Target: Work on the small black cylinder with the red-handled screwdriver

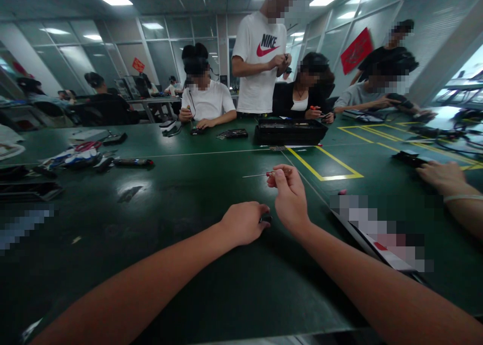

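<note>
Nearest the camera, two bare forearms reach out over a dark green table (181,194). At their ends, the left hand (244,223) lies low on the tabletop with its fingers curled in tight around a small dark object (266,218), of which only a tip pokes out past the knuckles; what it is cannot be told. Just beside it and a little higher, the right hand (290,196) is lifted off the surface, its thumb and fingertips pinched narrow on the reddish handle of a thin screwdriver (264,174), whose slim metal shaft points off to the left, level above the table. To the right, close by, lies a flat blurred item (377,234), and beyond it another person's hand (441,176) rests on the table near a black device (409,158). Yellow tape lines (324,170) mark out a rectangle on the surface just past the screwdriver. Over on the left side sit a pile of cables and tools (75,156) and a dark pen-like tool (134,162). Farther back, near the middle, a black tray (290,132) stands on the table. Behind it several people sit working at the far edge, and one in a white shirt (260,58) stands with both hands raised together at chest height.
</note>
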Tool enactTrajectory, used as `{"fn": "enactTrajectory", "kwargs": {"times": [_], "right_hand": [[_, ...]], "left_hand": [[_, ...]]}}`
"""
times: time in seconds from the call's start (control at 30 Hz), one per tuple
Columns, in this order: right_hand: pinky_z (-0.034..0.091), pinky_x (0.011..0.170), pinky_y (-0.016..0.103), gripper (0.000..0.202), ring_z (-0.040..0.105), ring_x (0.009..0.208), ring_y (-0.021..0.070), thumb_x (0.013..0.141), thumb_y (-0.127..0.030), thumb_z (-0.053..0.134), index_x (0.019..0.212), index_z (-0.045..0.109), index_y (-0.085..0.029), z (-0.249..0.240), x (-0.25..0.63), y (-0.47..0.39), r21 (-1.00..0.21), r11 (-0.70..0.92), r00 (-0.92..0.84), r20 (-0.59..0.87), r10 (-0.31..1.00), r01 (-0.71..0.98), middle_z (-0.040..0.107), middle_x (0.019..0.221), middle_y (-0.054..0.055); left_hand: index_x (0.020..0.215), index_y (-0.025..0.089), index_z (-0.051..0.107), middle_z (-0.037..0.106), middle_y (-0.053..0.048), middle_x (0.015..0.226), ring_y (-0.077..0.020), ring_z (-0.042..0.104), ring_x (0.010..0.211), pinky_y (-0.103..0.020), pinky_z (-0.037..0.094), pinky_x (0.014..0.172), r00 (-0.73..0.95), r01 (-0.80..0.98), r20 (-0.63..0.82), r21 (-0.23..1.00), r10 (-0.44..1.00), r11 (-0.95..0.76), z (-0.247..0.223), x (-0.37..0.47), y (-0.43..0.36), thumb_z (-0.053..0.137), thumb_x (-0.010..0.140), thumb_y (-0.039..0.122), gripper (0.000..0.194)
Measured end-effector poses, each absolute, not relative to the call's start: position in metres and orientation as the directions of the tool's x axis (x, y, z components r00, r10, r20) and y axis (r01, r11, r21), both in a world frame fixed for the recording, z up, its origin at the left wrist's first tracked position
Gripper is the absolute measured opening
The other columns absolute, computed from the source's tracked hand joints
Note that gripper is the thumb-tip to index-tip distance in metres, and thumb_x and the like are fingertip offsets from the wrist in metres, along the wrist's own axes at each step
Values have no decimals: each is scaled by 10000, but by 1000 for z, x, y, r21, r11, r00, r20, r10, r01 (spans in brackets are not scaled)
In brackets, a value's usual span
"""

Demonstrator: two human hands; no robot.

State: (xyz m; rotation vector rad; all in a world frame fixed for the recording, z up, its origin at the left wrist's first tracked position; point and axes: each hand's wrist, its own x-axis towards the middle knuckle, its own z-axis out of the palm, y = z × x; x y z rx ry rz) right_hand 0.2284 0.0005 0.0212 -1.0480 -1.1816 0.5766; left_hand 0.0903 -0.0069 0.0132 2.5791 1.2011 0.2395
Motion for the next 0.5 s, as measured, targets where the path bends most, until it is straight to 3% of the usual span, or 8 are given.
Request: {"fn": "enactTrajectory", "kwargs": {"times": [0.23, 0.5], "right_hand": [[500, 775, 362, 175, 602, 791, 182, 961, -410, 481, 993, 555, -254, 21, 227, 1, -901, 412, 309, 433, 847, 134, 615, 859, 15], [495, 765, 353, 187, 602, 787, 181, 952, -422, 474, 994, 549, -256, 23, 230, 3, -895, 415, 307, 446, 841, 163, 610, 857, 13]], "left_hand": [[1083, 228, 722, 679, -97, 1009, -299, 668, 915, -391, 540, 758, 703, 663, 71, 292, 707, -689, 9, 99, 5, 599, 908, 348, 246], [1177, 225, 710, 742, -60, 1075, -242, 690, 963, -367, 531, 855, 644, 625, 64, 530, 762, -573, 12, 85, 9, 591, 907, 305, 306]]}}
